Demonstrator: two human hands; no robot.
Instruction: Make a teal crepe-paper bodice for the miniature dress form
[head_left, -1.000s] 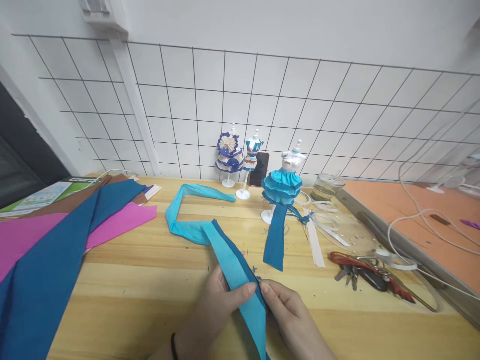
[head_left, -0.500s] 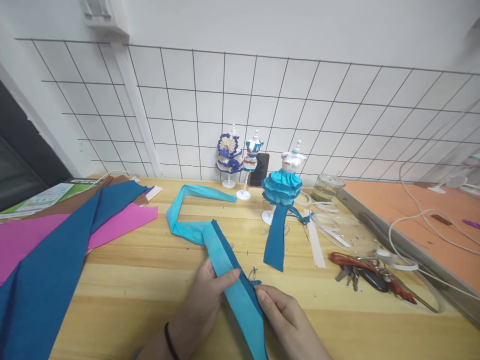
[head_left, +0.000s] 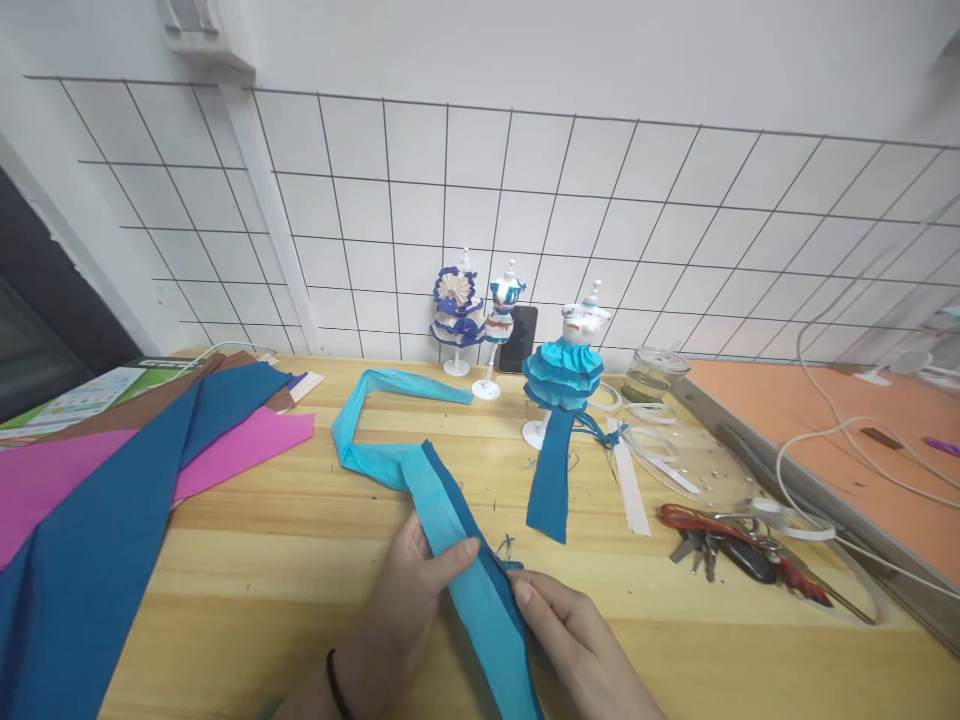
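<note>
A long strip of light-blue crepe paper [head_left: 442, 515] with a dark-blue edge runs from the table's near side away from me, its far part bent in a hook on the wood. My left hand [head_left: 424, 575] grips it, thumb on top and fingers beneath. On the strip's right side, my right hand [head_left: 555, 615] pinches the dark-blue edge [head_left: 491, 560] between thumb and forefinger. Small dark-blue scraps [head_left: 510, 563] lie just past my right fingertips. Farther back stands a small dress form [head_left: 564, 370] in ruffled light-blue paper, with a dark-blue strip [head_left: 551, 480] lying before it.
Two more decorated dress forms [head_left: 457, 310] stand by the wall near a phone [head_left: 519, 340]. Dark-blue and pink sheets [head_left: 127, 510] lie at left. Keys [head_left: 720, 545], white ribbon [head_left: 632, 475], a glass jar [head_left: 654, 375] and a cable [head_left: 806, 430] are at right.
Very little differs. The strip has shifted slightly under my fingers and its dark-blue edge bulges a bit more beside my right fingertips. Both hands keep their grip.
</note>
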